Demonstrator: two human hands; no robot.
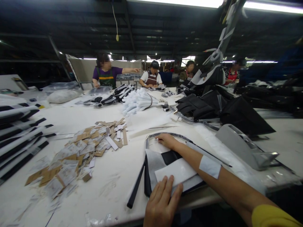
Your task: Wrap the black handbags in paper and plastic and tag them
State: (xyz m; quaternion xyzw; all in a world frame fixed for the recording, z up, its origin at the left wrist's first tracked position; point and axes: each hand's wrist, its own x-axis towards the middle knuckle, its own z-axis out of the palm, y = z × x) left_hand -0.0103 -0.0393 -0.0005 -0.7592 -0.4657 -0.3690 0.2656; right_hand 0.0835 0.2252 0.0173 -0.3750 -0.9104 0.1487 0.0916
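A white table (pixel 106 192) carries a bag (pixel 152 159) at its near edge. Tags (pixel 71 154) lie left of it, black pieces (pixel 246 116) farther back.

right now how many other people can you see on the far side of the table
4: a person in purple at left, a person in white near the middle, a partly hidden person right of that, and a person in a red apron farthest right. More may be hidden.

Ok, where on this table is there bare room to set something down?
Mainly the white tabletop between the tag pile and the bag under your left hand. Another bare patch runs from the tag pile back toward the pale sack. It's crowded at right, around the black pile.
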